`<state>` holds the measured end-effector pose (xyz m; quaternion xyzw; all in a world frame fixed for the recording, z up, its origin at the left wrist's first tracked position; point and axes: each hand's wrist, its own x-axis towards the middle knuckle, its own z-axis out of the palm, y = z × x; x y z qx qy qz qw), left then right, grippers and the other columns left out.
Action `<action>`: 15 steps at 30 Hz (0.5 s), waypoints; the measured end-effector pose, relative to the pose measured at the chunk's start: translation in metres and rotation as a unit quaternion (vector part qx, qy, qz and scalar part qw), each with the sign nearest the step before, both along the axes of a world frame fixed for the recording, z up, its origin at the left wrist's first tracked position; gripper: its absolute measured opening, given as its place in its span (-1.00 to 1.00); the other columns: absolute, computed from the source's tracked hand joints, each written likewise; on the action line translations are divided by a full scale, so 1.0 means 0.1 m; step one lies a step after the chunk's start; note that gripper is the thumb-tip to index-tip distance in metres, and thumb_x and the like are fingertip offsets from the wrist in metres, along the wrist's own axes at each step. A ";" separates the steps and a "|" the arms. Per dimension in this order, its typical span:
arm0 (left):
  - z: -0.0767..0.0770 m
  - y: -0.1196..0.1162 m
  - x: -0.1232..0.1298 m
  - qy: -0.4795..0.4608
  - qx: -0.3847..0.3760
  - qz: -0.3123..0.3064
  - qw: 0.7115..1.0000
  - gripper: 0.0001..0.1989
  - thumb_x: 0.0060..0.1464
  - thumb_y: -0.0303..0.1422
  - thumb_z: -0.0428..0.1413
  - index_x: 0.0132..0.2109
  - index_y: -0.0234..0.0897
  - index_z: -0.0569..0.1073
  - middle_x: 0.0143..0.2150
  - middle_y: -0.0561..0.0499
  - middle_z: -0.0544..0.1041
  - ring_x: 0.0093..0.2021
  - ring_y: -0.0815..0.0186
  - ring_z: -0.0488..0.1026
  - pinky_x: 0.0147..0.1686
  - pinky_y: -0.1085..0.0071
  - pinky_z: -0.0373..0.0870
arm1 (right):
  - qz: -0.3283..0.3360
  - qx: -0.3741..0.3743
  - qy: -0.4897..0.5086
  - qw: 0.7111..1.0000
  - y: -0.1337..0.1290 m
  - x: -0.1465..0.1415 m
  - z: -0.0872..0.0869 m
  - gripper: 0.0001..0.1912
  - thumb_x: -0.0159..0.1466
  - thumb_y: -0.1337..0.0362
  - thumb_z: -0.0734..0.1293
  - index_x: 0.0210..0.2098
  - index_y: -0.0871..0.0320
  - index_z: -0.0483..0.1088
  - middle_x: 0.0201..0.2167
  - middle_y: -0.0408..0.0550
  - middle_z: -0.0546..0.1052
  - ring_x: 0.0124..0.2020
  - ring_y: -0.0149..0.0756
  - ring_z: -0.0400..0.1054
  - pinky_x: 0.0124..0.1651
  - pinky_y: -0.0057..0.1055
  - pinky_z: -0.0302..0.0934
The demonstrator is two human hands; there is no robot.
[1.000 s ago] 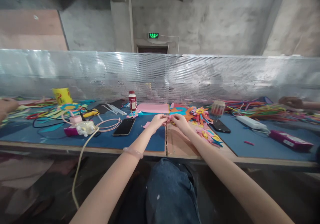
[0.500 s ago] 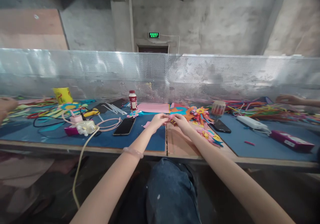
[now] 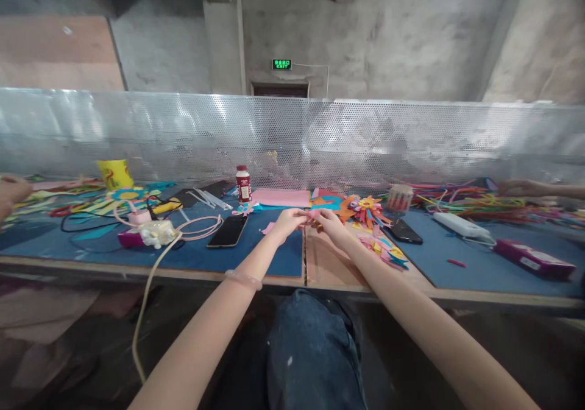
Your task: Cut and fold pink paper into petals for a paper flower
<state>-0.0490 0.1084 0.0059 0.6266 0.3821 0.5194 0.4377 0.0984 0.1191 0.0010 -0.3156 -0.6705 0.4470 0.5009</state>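
My left hand (image 3: pixel 291 222) and my right hand (image 3: pixel 332 223) meet over the middle of the table, fingertips pinched close together. Between them is a small piece of pink paper (image 3: pixel 312 214), mostly covered by the fingers. Just right of my right hand lie a red, orange and yellow paper flower (image 3: pixel 368 209) and a pile of cut paper pieces (image 3: pixel 384 248) in pink, yellow and blue. Beyond the hands rests a stack of pink paper (image 3: pixel 281 198). A pink scrap (image 3: pixel 268 228) lies by my left hand.
Left are a black phone (image 3: pixel 228 231), a dark red bottle (image 3: pixel 243 184), a yellow container (image 3: pixel 115 174) and a power strip with cables (image 3: pixel 158 233). Right are another phone (image 3: pixel 404 231), a white power strip (image 3: pixel 461 224) and a purple box (image 3: pixel 534 258). Co-workers' hands (image 3: pixel 525 188) show at both sides.
My hands stay almost in place, still pinching the pink paper. The co-worker's hand at the far right has shifted slightly left.
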 end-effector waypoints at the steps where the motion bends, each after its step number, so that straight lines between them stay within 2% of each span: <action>1: 0.00 0.00 0.00 -0.002 -0.004 0.003 1.000 -0.80 -0.19 -0.34 0.18 -0.36 -0.37 0.50 -0.40 -0.04 0.52 -0.41 0.38 0.42 -0.37 0.46 0.32 | 0.009 -0.005 0.004 1.000 0.01 0.00 0.00 -0.73 0.06 0.07 0.28 -0.48 0.18 0.32 -0.50 -0.12 0.39 -0.54 -0.47 0.24 -0.56 -0.55 0.06; 4: 0.02 -0.01 0.01 -0.008 -0.014 0.018 1.000 -0.81 -0.19 -0.34 0.18 -0.37 -0.35 0.49 -0.40 -0.04 0.52 -0.42 0.38 0.43 -0.38 0.45 0.34 | 0.030 -0.020 0.018 0.999 0.02 0.00 -0.01 -0.82 0.06 0.17 0.25 -0.44 0.17 0.32 -0.45 -0.11 0.41 -0.51 -0.45 0.26 -0.54 -0.54 0.09; 7: 0.04 -0.03 0.01 -0.021 -0.024 0.038 0.999 -0.85 -0.19 -0.37 0.17 -0.38 -0.34 0.49 -0.41 -0.03 0.53 -0.43 0.37 0.45 -0.37 0.45 0.35 | -0.019 -0.002 0.026 0.999 0.03 0.01 -0.04 -0.80 0.03 0.27 0.23 -0.32 0.14 0.29 -0.39 -0.13 0.40 -0.45 -0.42 0.28 -0.48 -0.50 0.13; 11: 0.04 -0.02 0.00 -0.045 -0.039 0.045 0.997 -0.88 -0.20 -0.40 0.17 -0.41 -0.34 0.49 -0.43 -0.02 0.54 -0.41 0.34 0.47 -0.33 0.42 0.37 | -0.137 0.110 -0.003 0.984 0.06 0.02 -0.08 -0.77 0.03 0.24 0.27 -0.29 0.12 0.24 -0.36 -0.15 0.36 -0.39 -0.39 0.27 -0.36 -0.44 0.17; 15: 0.00 0.02 -0.01 -0.057 -0.026 0.026 0.998 -0.84 -0.21 -0.36 0.19 -0.40 -0.35 0.50 -0.40 -0.05 0.54 -0.37 0.31 0.47 -0.31 0.40 0.38 | -0.178 0.216 -0.055 0.959 0.08 0.03 -0.08 -0.78 0.07 0.12 0.29 -0.39 0.14 0.33 -0.30 -0.09 0.31 -0.31 -0.34 0.25 -0.26 -0.38 0.20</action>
